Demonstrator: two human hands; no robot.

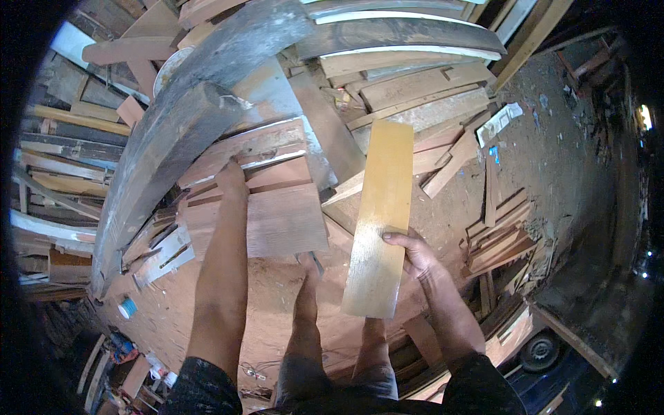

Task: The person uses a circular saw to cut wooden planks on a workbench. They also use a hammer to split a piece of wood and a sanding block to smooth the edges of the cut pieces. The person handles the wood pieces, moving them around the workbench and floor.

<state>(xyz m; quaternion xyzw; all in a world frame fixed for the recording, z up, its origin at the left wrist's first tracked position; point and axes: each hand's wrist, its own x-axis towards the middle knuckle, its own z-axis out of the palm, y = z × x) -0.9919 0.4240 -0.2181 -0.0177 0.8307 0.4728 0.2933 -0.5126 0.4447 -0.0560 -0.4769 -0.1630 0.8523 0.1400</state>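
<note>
Light falls brightest on the middle, where the yellow board (389, 173) carries a whitish glare near its lower half. The reddish floor (271, 285) there is clearly lit, with darker shadow in the gaps between stacked planks (422, 88). Toward the right, the floor sinks into gloom, pierced by 1 bright light (646, 116) near the rim and smaller glints below. A black fisheye border surrounds the view; straight edges bow near it, and detail softens toward the margins.
</note>
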